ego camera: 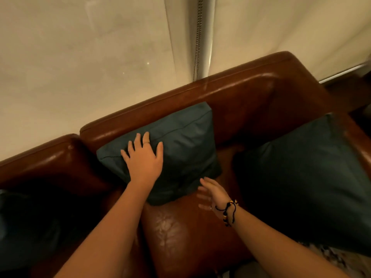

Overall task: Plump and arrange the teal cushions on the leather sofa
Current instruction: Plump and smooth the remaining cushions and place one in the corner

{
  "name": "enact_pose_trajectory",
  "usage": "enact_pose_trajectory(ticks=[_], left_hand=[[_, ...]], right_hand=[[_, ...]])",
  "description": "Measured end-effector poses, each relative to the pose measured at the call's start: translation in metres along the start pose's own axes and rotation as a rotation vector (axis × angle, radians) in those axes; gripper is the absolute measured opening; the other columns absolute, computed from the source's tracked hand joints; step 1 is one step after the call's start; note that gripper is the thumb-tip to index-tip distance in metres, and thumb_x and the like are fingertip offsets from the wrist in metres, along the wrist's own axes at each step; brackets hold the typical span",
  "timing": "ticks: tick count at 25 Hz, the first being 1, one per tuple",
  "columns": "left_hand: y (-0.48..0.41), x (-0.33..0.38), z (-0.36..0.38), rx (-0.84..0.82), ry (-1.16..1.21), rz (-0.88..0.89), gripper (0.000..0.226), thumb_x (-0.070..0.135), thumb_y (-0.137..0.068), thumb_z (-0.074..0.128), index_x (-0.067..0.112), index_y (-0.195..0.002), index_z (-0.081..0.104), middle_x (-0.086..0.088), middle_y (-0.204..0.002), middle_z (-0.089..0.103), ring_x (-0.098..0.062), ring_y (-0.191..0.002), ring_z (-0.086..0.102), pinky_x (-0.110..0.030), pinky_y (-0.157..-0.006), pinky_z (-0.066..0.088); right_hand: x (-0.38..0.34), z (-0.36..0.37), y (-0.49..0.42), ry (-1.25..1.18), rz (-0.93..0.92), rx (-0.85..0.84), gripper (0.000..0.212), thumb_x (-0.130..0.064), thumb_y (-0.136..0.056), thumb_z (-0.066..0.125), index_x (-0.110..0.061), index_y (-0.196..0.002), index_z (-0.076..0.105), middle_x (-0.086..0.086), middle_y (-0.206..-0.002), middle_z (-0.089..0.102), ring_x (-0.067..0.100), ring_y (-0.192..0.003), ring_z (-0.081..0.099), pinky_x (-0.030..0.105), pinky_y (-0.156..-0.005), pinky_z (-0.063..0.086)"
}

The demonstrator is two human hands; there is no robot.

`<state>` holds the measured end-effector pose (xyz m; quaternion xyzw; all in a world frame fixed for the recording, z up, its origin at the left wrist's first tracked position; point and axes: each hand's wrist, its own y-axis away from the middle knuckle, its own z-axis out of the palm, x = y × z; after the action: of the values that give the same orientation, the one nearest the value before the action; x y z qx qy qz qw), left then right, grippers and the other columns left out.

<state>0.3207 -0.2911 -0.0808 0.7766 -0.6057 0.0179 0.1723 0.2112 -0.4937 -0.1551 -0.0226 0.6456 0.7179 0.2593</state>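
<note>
Nearest the camera, the right hand (210,194) hovered just off the lower right corner of the middle teal cushion (180,149), fingers spread and blurred, holding nothing; a beaded bracelet (228,212) sat on its wrist. A little further in, the left hand (143,157) lay flat and open on the cushion's left face, palm down and fingers splayed, pressing rather than gripping. That cushion leaned against the backrest of the leather sofa (230,93), its lower edge on the seat. To plump it well, it seemed best to steady the cushion with the left palm while the right patted or pushed in from the opposite side, driving the filling toward the centre, then to square the corners and stand it upright against the backrest. Short, even pats would probably serve better than one hard shove, which might tip it sideways. To the right, a larger teal cushion (311,187) rested well apart in the sofa's corner, and a third one (12,227) lay in shadow at the far left, hard to make out. Beyond the backrest hung a pale blind (90,57) with its bead chain (197,39).
</note>
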Motion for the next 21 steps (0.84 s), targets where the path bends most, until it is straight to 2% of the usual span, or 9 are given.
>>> enact_pose_trajectory(ticks=[4, 7, 10, 12, 13, 15, 18, 19, 21], left_hand=[[0.057, 0.054, 0.024, -0.013, -0.039, 0.041, 0.074, 0.054, -0.097, 0.047, 0.022, -0.158, 0.023, -0.014, -0.168, 0.013, -0.046, -0.153, 0.005, -0.065, -0.119, 0.010], [0.092, 0.093, 0.057, -0.015, 0.010, 0.274, 0.055, 0.045, -0.091, 0.058, 0.021, -0.140, 0.053, -0.016, -0.158, 0.039, -0.044, -0.147, 0.028, -0.058, -0.116, 0.029], [0.128, 0.145, 0.091, -0.499, 0.190, 0.331, 0.036, 0.046, -0.092, 0.056, 0.027, -0.121, 0.066, -0.002, -0.127, 0.069, -0.021, -0.116, 0.064, -0.039, -0.100, 0.052], [0.161, 0.179, 0.107, -0.807, 0.305, 0.244, 0.028, 0.041, -0.096, 0.059, 0.028, -0.119, 0.067, 0.001, -0.117, 0.072, -0.011, -0.097, 0.067, -0.033, -0.092, 0.055], [0.175, 0.195, 0.118, -0.851, 0.351, 0.205, 0.028, 0.039, -0.097, 0.061, 0.027, -0.121, 0.066, 0.001, -0.118, 0.071, -0.009, -0.095, 0.066, -0.031, -0.091, 0.055], [0.195, 0.229, 0.134, -0.832, 0.479, 0.148, 0.037, 0.039, -0.093, 0.066, 0.027, -0.128, 0.061, -0.003, -0.130, 0.065, -0.014, -0.110, 0.064, -0.033, -0.100, 0.052], [0.195, 0.287, 0.141, -0.690, 0.638, 0.094, 0.076, 0.056, -0.079, 0.073, 0.026, -0.144, 0.046, -0.003, -0.148, 0.051, -0.019, -0.135, 0.051, -0.038, -0.114, 0.041], [0.190, 0.308, 0.137, -0.677, 0.675, 0.027, 0.098, 0.066, -0.071, 0.076, 0.027, -0.152, 0.035, -0.002, -0.154, 0.043, -0.021, -0.139, 0.045, -0.043, -0.115, 0.040], [0.182, 0.348, 0.118, -0.821, 0.747, -0.281, 0.136, 0.080, -0.049, 0.080, 0.039, -0.158, 0.008, 0.005, -0.163, 0.023, -0.034, -0.148, 0.031, -0.072, -0.104, 0.036]], right_hand=[[0.000, -0.072, 0.015, 0.025, 0.062, 0.067, 0.039, -0.032, -0.098, 0.063, -0.023, -0.135, 0.055, 0.003, -0.116, 0.064, 0.027, -0.110, 0.061, 0.049, -0.090, 0.052], [0.010, -0.135, 0.027, -0.114, 0.149, 0.173, 0.032, -0.028, -0.101, 0.057, -0.020, -0.131, 0.055, 0.006, -0.112, 0.063, 0.029, -0.113, 0.057, 0.049, -0.092, 0.048], [0.025, -0.202, 0.048, -0.292, 0.254, 0.262, 0.030, -0.031, -0.099, 0.058, -0.017, -0.125, 0.055, 0.007, -0.107, 0.064, 0.028, -0.115, 0.054, 0.049, -0.098, 0.040], [0.038, -0.241, 0.061, -0.354, 0.338, 0.292, 0.044, -0.038, -0.091, 0.066, -0.013, -0.125, 0.054, 0.007, -0.118, 0.063, 0.026, -0.117, 0.053, 0.049, -0.102, 0.037], [0.043, -0.257, 0.068, -0.375, 0.353, 0.293, 0.054, -0.041, -0.085, 0.071, -0.012, -0.127, 0.055, 0.006, -0.124, 0.062, 0.025, -0.119, 0.053, 0.049, -0.101, 0.038], [0.052, -0.280, 0.079, -0.444, 0.309, 0.290, 0.067, -0.037, -0.072, 0.082, -0.012, -0.129, 0.058, 0.006, -0.128, 0.060, 0.026, -0.113, 0.057, 0.047, -0.091, 0.044], [0.054, -0.304, 0.101, -0.568, 0.097, 0.427, 0.059, -0.012, -0.069, 0.089, -0.005, -0.122, 0.066, 0.017, -0.108, 0.069, 0.029, -0.079, 0.058, 0.046, -0.077, 0.054], [0.055, -0.311, 0.108, -0.610, 0.029, 0.437, 0.057, -0.008, -0.067, 0.091, -0.005, -0.120, 0.068, 0.016, -0.105, 0.073, 0.031, -0.079, 0.060, 0.049, -0.079, 0.057], [0.050, -0.321, 0.119, -0.692, -0.081, 0.385, 0.060, -0.011, -0.064, 0.092, -0.010, -0.120, 0.070, 0.014, -0.111, 0.075, 0.035, -0.093, 0.067, 0.060, -0.086, 0.058]])
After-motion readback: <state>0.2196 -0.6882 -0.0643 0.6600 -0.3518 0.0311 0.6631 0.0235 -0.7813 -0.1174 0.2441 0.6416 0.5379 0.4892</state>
